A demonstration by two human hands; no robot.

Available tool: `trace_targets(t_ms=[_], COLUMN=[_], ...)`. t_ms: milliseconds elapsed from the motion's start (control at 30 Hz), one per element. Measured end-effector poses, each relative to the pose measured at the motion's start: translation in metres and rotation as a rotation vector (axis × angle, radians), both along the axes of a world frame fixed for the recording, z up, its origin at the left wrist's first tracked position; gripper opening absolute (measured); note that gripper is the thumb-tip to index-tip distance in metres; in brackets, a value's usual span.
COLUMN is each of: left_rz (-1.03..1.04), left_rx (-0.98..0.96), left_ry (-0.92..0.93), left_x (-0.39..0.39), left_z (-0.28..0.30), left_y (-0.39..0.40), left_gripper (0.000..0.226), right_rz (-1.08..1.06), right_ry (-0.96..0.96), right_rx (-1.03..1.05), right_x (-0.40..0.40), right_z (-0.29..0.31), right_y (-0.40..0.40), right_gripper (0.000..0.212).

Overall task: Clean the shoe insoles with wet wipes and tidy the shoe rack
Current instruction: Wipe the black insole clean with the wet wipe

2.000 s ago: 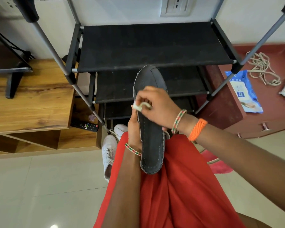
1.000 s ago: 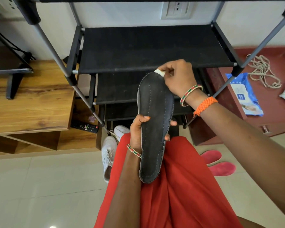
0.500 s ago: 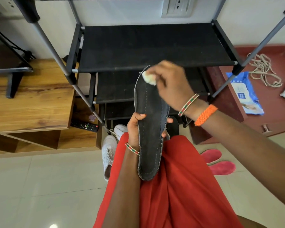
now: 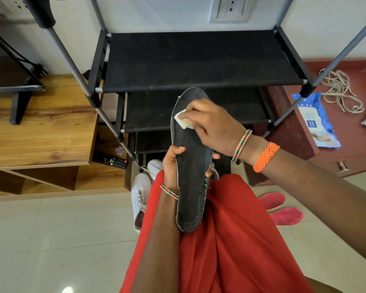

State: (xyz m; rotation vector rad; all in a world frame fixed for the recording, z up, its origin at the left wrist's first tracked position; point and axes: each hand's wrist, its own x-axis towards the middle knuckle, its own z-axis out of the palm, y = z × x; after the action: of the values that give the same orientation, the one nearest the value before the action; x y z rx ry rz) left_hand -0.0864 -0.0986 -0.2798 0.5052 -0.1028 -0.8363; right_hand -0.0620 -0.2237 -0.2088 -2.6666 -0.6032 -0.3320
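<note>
Two hands: left hand (image 4: 172, 166) grips insole (image 4: 191, 166); right hand (image 4: 211, 125) pinches wipe (image 4: 181, 121).

Blue wipes pack (image 4: 317, 121): label reads "mee mee".

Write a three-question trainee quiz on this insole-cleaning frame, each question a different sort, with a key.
1. True or false: the left hand grips the dark insole.
2. What does the right hand press on the insole? A sponge; B wet wipe; C brush.
3. Fill in: the blue wipes pack lies on the ___ cabinet.

Key: 1 true; 2 B, the wet wipe; 3 red.
</note>
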Motion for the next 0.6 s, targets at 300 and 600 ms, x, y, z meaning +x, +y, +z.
trace_targets(t_ms=[300, 600], left_rz=[-0.035, -0.080], left_rx=[0.014, 0.082], left_ry=[-0.030, 0.100], left_x=[-0.001, 0.001], left_z=[-0.001, -0.002], left_y=[-0.002, 0.000], left_gripper=[0.045, 0.052], right_rz=[-0.140, -0.295], right_ry=[-0.058, -0.093], right_rx=[0.092, 0.165], right_x=[0.006, 0.018], right_z=[-0.008, -0.007], right_y=[-0.007, -0.025], right_gripper=[0.031, 0.035])
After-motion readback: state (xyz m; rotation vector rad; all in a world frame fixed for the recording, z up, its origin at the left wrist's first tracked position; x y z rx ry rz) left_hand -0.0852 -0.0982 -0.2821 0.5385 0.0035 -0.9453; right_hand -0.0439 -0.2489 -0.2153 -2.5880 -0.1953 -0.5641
